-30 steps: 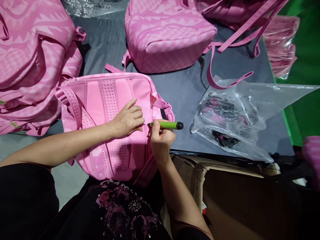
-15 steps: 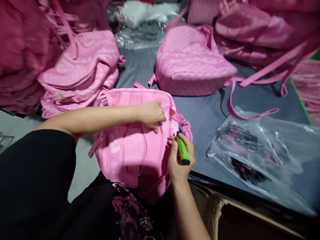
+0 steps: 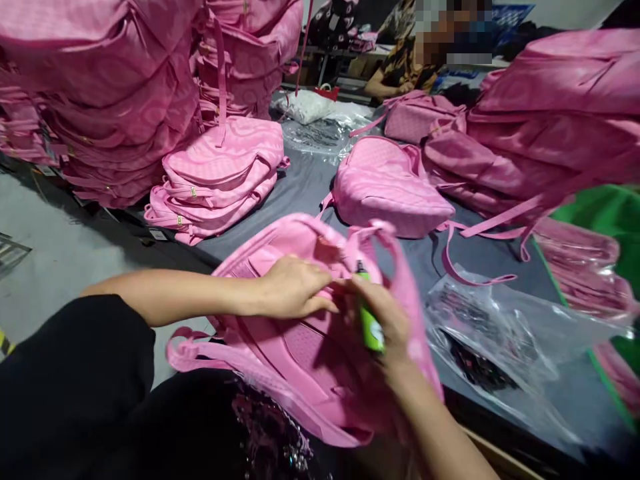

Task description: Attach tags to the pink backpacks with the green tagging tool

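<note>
A pink backpack (image 3: 320, 357) lies tilted across my lap and the table edge, its padded back panel and straps facing up. My left hand (image 3: 293, 288) is closed at the upper part of the bag, thumb and fingers pinching its pink fabric. Close beside it, my right hand (image 3: 393, 323) wraps round a short bright green tool (image 3: 371, 330) with a black tip; its exact kind is unclear. The right fingertips meet the bag near the left ones, and what lies between them is blurred and partly hidden.
Folded pink bags (image 3: 220, 173) and tall stacks (image 3: 120, 100) stand left. Another pink backpack (image 3: 390, 187) lies on the grey-covered table (image 3: 300, 183), more piled at right (image 3: 555, 127). A clear plastic bag (image 3: 490, 340) holds dark pieces. A person (image 3: 400, 70) sits at the back.
The backpack has turned and tilted, with its straps now spread out. My hands have come together at its upper part, the green tool still in the right. The view has swung upward.
</note>
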The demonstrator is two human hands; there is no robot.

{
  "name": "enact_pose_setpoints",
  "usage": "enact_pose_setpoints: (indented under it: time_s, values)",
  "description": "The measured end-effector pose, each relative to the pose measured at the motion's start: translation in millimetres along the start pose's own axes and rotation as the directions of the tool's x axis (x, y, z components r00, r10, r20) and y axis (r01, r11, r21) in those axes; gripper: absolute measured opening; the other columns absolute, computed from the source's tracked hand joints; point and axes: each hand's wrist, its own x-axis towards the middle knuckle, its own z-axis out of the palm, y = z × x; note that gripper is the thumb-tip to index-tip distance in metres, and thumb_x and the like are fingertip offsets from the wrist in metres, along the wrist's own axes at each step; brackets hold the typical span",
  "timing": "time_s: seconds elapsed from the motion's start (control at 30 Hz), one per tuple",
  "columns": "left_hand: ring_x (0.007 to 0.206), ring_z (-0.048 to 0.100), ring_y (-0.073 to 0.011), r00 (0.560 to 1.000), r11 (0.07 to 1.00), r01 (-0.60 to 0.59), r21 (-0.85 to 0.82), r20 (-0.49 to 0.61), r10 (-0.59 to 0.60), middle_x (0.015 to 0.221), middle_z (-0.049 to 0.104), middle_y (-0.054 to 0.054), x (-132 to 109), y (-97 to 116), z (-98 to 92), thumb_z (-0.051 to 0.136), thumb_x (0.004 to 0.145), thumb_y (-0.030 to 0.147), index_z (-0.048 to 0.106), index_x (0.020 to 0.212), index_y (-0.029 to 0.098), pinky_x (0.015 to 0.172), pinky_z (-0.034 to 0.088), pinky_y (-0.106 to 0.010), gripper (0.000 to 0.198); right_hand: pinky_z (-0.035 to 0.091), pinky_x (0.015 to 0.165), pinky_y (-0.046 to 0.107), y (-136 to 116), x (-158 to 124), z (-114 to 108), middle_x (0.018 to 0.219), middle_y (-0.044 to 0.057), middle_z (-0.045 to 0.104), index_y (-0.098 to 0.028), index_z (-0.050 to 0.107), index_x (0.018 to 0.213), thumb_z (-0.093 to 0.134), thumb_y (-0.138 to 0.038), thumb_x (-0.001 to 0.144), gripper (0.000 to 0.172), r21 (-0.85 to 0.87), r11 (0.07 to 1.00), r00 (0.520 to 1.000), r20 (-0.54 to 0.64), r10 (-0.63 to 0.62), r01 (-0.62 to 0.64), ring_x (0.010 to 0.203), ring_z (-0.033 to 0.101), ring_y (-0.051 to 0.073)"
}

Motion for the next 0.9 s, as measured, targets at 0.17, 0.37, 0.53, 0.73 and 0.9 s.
enact_pose_setpoints:
  time_s: [0.17, 0.37, 0.53, 0.73, 0.9]
  values:
    - [0.09, 0.07, -0.0194, 0.995, 0.984, -0.054, -0.169, 0.077, 0.068, 0.097, 0.075, -0.006, -17, -40, 40.4, 0.051, 0.098, 0.028, 0.07, 0.102, 0.017, 0.076, 0.052, -0.032, 0.022, 0.058, 0.091, 0.042, 17, -12, 48, 0.114, 0.01, 0.074, -0.022, 0.057, 0.134, 0.056, -0.015, 0.093, 0.042, -0.028, 0.996, 0.995, 0.055, -0.084, 0.085, 0.105, 0.071, 0.024]
    - [0.135, 0.042, -0.0353, 0.989, 0.998, 0.049, 0.031, -0.143, -0.044, 0.154, 0.043, -0.018, 9, -79, 23.7, 0.074, 0.082, 0.036, 0.037, 0.151, 0.02, 0.106, 0.039, -0.05, 0.08, 0.055, 0.081, 0.037, -12, 5, 71, 0.1, 0.008, 0.074, -0.021, 0.058, 0.125, 0.061, -0.013, 0.09, 0.036, -0.096, 0.99, 0.994, 0.016, -0.105, 0.106, 0.09, 0.07, 0.021]
    - [0.121, 0.052, -0.0358, 0.977, 0.987, 0.108, 0.118, 0.17, -0.128, 0.142, 0.052, -0.018, 40, -99, 49.1, 0.078, 0.078, 0.038, 0.033, 0.154, 0.019, 0.095, 0.044, -0.045, 0.09, 0.053, 0.077, 0.04, -21, -6, 74, 0.089, 0.007, 0.069, -0.021, 0.06, 0.119, 0.059, -0.023, 0.092, 0.027, -0.041, 0.998, 0.994, 0.105, -0.038, 0.043, 0.081, 0.066, 0.022]
    - [0.144, 0.029, -0.0423, 0.986, 0.994, 0.02, 0.106, 0.164, -0.037, 0.161, 0.025, -0.024, 34, -98, 52.5, 0.079, 0.073, 0.049, 0.012, 0.16, 0.021, 0.109, 0.032, -0.06, 0.114, 0.057, 0.083, 0.042, 2, -13, 69, 0.107, 0.011, 0.071, -0.021, 0.048, 0.138, 0.054, -0.038, 0.096, 0.045, 0.047, 0.993, 0.983, 0.153, 0.104, -0.113, 0.091, 0.07, 0.024]
    - [0.151, 0.009, -0.0479, 0.979, 0.978, 0.008, 0.208, 0.195, -0.05, 0.166, 0.003, -0.025, 41, -92, 59.9, 0.085, 0.066, 0.046, -0.002, 0.16, 0.021, 0.112, 0.013, -0.074, 0.131, 0.061, 0.073, 0.035, 12, -21, 77, 0.103, 0.01, 0.071, -0.02, 0.051, 0.126, 0.062, -0.035, 0.092, 0.039, 0.125, 0.936, 0.944, 0.045, 0.327, -0.33, 0.081, 0.074, 0.022]
